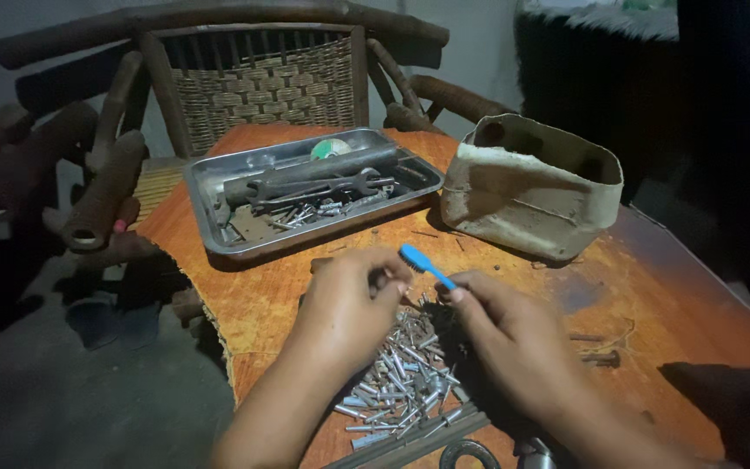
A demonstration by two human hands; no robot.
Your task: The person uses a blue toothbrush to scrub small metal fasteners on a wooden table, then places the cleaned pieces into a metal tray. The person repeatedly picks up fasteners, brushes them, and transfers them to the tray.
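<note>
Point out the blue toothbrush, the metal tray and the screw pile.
blue toothbrush (416, 258), head view, on its head
metal tray (204, 187), head view, on the left rim
screw pile (397, 382), head view, pile's middle

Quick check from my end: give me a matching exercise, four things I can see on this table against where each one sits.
Things:
1 blue toothbrush
2 metal tray
3 pile of screws
4 dented beige container

Places:
A far right of the table
B held in the right hand
C far left of the table, holding wrenches
D on the table below the left hand

Pairs: 1-B, 2-C, 3-D, 4-A
</note>
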